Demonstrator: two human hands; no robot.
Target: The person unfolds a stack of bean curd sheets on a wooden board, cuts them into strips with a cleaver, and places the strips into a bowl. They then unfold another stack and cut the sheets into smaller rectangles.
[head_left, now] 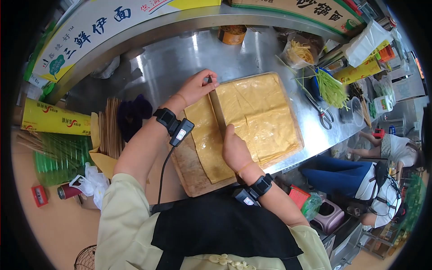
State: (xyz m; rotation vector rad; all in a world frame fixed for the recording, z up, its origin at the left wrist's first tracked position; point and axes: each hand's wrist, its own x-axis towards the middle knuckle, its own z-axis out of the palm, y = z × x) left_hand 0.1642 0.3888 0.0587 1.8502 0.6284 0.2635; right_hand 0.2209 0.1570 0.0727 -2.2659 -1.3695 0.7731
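Observation:
Yellow tofu-skin sheets (263, 114) lie stacked and flat on a wooden cutting board (189, 173). A long-bladed knife (218, 105) stands edge-down across them, dividing a narrower strip (208, 144) on the left from the wider part on the right. My right hand (236, 150) is closed around the knife at its near end, where the handle is mostly hidden. At the far end, my left hand (198, 87) pinches the tip of the knife, with its fingers close to the sheets' upper edge.
Scissors (323, 114), a blue basket of cut greens (330, 87) and a bag of shredded strips (300, 53) lie to the right. Wooden skewers (110, 128) and a yellow film box (56, 117) are left. A can (232, 34) stands behind. Other people are at right.

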